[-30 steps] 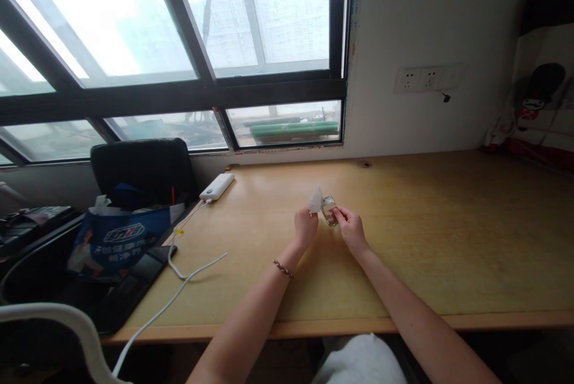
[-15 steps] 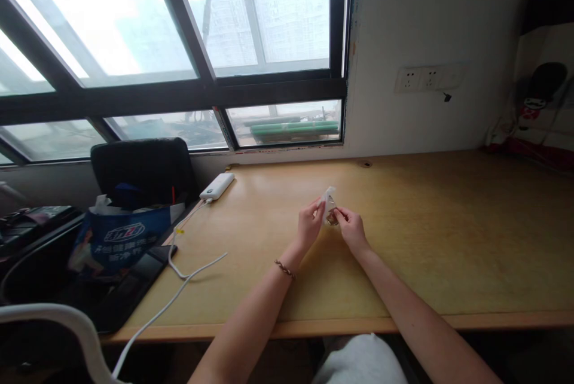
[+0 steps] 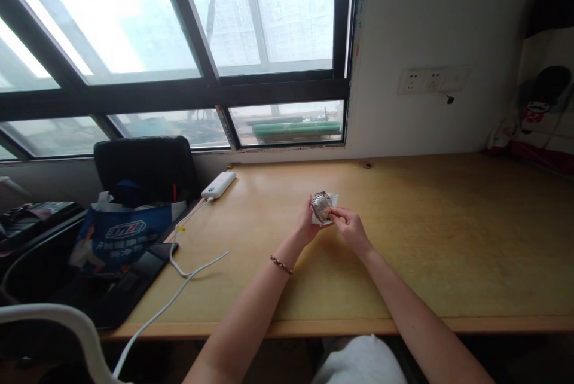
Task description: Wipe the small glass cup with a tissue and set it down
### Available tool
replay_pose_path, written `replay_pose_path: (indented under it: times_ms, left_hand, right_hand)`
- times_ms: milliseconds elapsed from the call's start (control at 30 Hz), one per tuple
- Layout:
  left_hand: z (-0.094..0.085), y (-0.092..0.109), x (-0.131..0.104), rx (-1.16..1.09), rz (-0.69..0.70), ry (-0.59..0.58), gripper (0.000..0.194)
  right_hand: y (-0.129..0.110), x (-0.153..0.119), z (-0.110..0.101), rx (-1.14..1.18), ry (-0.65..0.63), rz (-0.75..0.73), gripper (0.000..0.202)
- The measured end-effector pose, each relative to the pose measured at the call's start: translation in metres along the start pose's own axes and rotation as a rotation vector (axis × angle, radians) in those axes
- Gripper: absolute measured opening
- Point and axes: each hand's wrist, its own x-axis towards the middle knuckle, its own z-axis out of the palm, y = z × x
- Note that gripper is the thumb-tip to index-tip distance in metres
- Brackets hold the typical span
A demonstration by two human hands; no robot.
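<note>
Above the middle of the wooden table, my left hand [image 3: 307, 227] is closed round the left side of a crumpled white wrapper [image 3: 334, 198]. Against that wrapper lies a small shiny silver-brown packet [image 3: 320, 204], roughly oval with a dark edge; what it contains does not show. My right hand [image 3: 352, 228] pinches the packet's lower right edge between thumb and fingers. Both hands are close together, and the left fingers are partly hidden behind the wrapper.
A white power bank [image 3: 219, 185] with a white cable [image 3: 192, 276] lies at the table's [image 3: 448, 240] left side. Beyond that edge are a black chair [image 3: 146, 162] and a blue bag [image 3: 121, 240]. A white curved tube [image 3: 58, 312] crosses the lower left.
The wrapper and packet have been turned, so the packet's broad shiny face now shows. My left hand has rolled under it; my right hand still pinches its edge.
</note>
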Motion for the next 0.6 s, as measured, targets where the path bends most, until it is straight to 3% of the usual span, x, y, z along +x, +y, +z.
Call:
replay_pose_path:
  times_ms: [133, 267, 400, 500, 600]
  left_hand:
    - [0.003, -0.002, -0.002, 0.230, 0.308, 0.104, 0.041]
    - [0.009, -0.005, -0.011, 0.611, 0.593, 0.168, 0.037]
    - [0.015, -0.003, -0.022, 0.800, 0.767, 0.125, 0.039]
    - [0.014, 0.000, -0.022, 0.771, 0.780, 0.095, 0.034]
    - [0.009, 0.003, -0.014, 0.606, 0.653, 0.172, 0.036]
  right_hand:
    - [0.012, 0.003, -0.003, -0.107, 0.049, 0.087, 0.024]
    - [0.011, 0.001, -0.004, 0.200, -0.040, 0.205, 0.024]
    - [0.000, -0.002, -0.002, 0.425, -0.026, 0.253, 0.026]
    - [-0.003, -0.002, 0.001, 0.391, -0.053, 0.225, 0.028]
    - [-0.003, -0.004, 0.003, 0.195, -0.059, 0.104, 0.026]
